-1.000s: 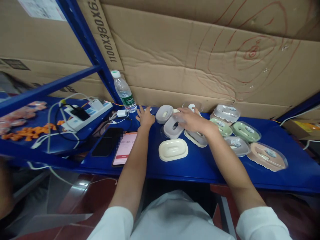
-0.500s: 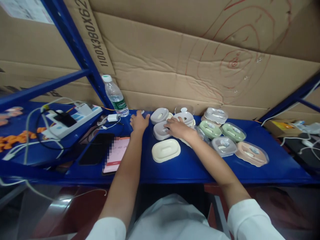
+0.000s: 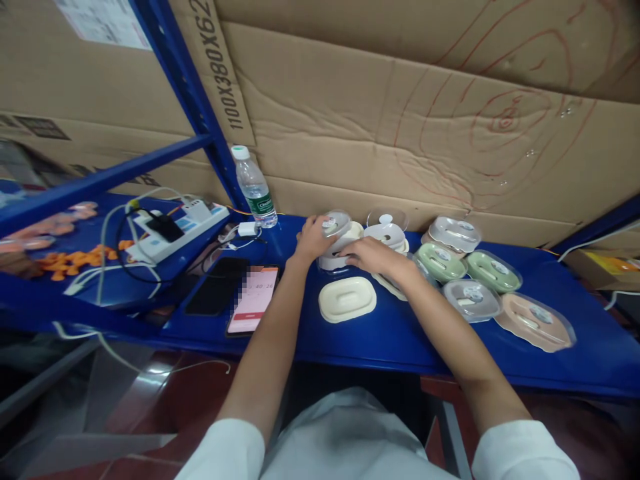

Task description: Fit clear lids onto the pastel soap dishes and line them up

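Observation:
My left hand is closed on a clear plastic lid with a round sticker, holding it over the back grey soap dish. My right hand reaches from the right, fingers bent down at the front grey soap dish; its fingertips are partly hidden, and whether they grip the dish I cannot tell. A cream oval tray lies in front of both hands. Behind my right hand stand a pale dish and another clear lid with a white round spot.
Several lidded dishes stand to the right, among them a green one and a pink one. Leftward are a water bottle, a lit phone, a dark phone and a power strip. Cardboard walls the back.
My left hand has moved right, bringing the clear lid from beside the dishes to above the back grey dish. My right hand stays near the front grey dish. The view has shifted left.

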Tool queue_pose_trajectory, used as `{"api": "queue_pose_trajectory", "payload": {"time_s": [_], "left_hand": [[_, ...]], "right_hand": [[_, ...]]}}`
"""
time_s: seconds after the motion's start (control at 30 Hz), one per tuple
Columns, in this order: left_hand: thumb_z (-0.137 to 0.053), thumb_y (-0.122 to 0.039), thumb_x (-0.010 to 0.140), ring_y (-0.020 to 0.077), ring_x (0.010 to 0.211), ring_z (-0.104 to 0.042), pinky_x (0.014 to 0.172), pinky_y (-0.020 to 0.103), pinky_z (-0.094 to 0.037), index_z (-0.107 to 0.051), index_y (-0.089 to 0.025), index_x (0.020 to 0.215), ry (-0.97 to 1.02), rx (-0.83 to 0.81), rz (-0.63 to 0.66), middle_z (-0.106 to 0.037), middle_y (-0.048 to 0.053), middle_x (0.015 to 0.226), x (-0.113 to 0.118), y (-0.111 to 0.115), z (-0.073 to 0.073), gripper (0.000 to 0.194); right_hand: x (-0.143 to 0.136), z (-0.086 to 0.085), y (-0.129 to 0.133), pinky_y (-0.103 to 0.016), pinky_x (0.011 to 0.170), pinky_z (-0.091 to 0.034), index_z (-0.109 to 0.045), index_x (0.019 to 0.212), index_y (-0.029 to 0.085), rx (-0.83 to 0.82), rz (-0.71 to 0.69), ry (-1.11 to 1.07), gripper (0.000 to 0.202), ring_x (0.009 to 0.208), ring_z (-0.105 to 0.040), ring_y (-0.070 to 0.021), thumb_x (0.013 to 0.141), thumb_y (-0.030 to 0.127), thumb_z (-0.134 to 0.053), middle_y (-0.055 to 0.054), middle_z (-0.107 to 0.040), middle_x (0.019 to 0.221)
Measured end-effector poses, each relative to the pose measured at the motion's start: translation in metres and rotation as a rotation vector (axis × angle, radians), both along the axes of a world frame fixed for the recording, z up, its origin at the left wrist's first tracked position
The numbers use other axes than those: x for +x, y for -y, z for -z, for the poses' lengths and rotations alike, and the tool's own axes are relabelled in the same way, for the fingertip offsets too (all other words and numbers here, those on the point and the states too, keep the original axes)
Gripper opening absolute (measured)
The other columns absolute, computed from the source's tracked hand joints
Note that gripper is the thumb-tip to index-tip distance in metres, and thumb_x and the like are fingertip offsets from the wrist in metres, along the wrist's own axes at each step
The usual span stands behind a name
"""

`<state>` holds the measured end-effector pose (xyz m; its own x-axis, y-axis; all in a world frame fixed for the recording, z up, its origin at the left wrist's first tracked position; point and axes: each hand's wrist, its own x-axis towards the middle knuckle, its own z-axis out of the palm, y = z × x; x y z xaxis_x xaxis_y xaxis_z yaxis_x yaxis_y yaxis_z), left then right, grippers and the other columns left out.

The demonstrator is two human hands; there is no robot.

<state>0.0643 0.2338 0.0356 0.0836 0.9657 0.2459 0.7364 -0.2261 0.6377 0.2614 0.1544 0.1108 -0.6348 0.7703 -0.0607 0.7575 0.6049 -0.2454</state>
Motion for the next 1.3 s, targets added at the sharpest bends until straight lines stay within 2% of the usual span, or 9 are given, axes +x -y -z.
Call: {"api": "queue_pose_trajectory", "payload": {"time_s": [0.17,0.27,0.4,0.5,0.67,0.8,1.03,1.17,1.3], "left_hand": [[-0.069,-0.035,0.092,0.0292,0.143,-0.052,0.120,0.045,-0.042,-0.067,-0.027,0.132,0.067,-0.005,-0.006,-0.068,0.008,0.140,-0.001,-0.004,-0.003,0.041],[-0.064,-0.030,0.095,0.0273,0.146,-0.050,0.122,0.044,-0.041,-0.063,-0.025,0.139,0.126,0.008,-0.081,-0.063,0.010,0.147,-0.002,-0.007,-0.003,0.044],[-0.051,-0.036,0.104,0.0295,0.143,-0.054,0.119,0.048,-0.044,-0.060,-0.019,0.140,0.201,-0.011,-0.225,-0.062,0.019,0.146,-0.004,-0.011,-0.001,0.041],[-0.049,-0.047,0.106,0.0299,0.132,-0.063,0.111,0.046,-0.050,-0.063,-0.018,0.135,0.238,-0.021,-0.262,-0.070,0.017,0.134,-0.003,-0.013,-0.002,0.043],[-0.039,-0.045,0.111,0.0250,0.138,-0.058,0.116,0.040,-0.046,-0.059,-0.021,0.140,0.265,0.049,-0.290,-0.065,0.014,0.143,0.003,-0.011,-0.010,0.042],[-0.045,-0.038,0.109,0.0243,0.145,-0.052,0.122,0.038,-0.040,-0.058,-0.021,0.142,0.243,0.084,-0.264,-0.058,0.015,0.151,0.005,-0.001,-0.015,0.039],[-0.061,-0.039,0.101,0.0322,0.148,-0.048,0.122,0.048,-0.039,-0.061,-0.026,0.140,0.152,0.057,-0.210,-0.050,0.014,0.157,0.015,0.014,-0.016,0.042],[-0.060,-0.042,0.102,0.0331,0.144,-0.052,0.120,0.050,-0.041,-0.063,-0.028,0.135,0.129,0.036,-0.225,-0.055,0.013,0.151,0.015,0.013,-0.013,0.036],[-0.060,-0.047,0.102,0.0378,0.136,-0.057,0.111,0.053,-0.047,-0.065,-0.024,0.129,0.149,0.023,-0.291,-0.060,0.018,0.142,0.010,0.009,-0.007,0.035]], "right_hand": [[0.018,-0.018,-0.003,-0.033,0.103,-0.049,-0.077,0.129,0.025,0.048,-0.020,-0.136,0.031,0.116,-0.073,-0.0236,0.102,0.024,-0.061,-0.005,-0.079,0.129],[0.031,-0.025,-0.008,-0.035,0.103,-0.048,-0.076,0.130,0.025,0.084,0.022,-0.226,0.032,0.115,-0.072,-0.0239,0.103,0.029,-0.059,-0.005,-0.078,0.128],[0.028,-0.014,-0.020,-0.045,0.115,-0.037,-0.074,0.133,0.023,0.287,0.115,-0.222,0.035,0.129,-0.063,-0.0280,0.106,0.032,-0.054,-0.009,-0.076,0.134],[0.013,0.004,-0.031,-0.052,0.119,-0.030,-0.073,0.135,0.024,0.371,0.149,-0.162,0.036,0.135,-0.057,-0.0307,0.107,0.028,-0.051,-0.010,-0.074,0.138],[-0.002,0.023,-0.045,-0.044,0.118,-0.039,-0.066,0.144,0.020,0.369,0.165,-0.172,0.047,0.142,-0.053,-0.0264,0.102,0.015,-0.046,-0.011,-0.062,0.155],[0.014,0.012,-0.046,-0.041,0.118,-0.042,-0.067,0.142,0.017,0.379,0.188,-0.200,0.043,0.139,-0.057,-0.0266,0.102,0.018,-0.051,-0.012,-0.064,0.151],[0.029,-0.016,-0.032,-0.038,0.113,-0.047,-0.075,0.130,0.020,0.368,0.132,-0.285,0.032,0.128,-0.066,-0.0252,0.103,0.026,-0.058,-0.009,-0.074,0.136],[0.021,-0.016,-0.024,-0.036,0.104,-0.051,-0.075,0.130,0.024,0.253,0.078,-0.208,0.030,0.119,-0.072,-0.0255,0.102,0.028,-0.063,-0.007,-0.077,0.130],[0.014,-0.011,-0.019,-0.035,0.100,-0.053,-0.076,0.127,0.023,0.139,0.052,-0.109,0.028,0.115,-0.074,-0.0257,0.100,0.026,-0.067,-0.007,-0.079,0.127]]}}
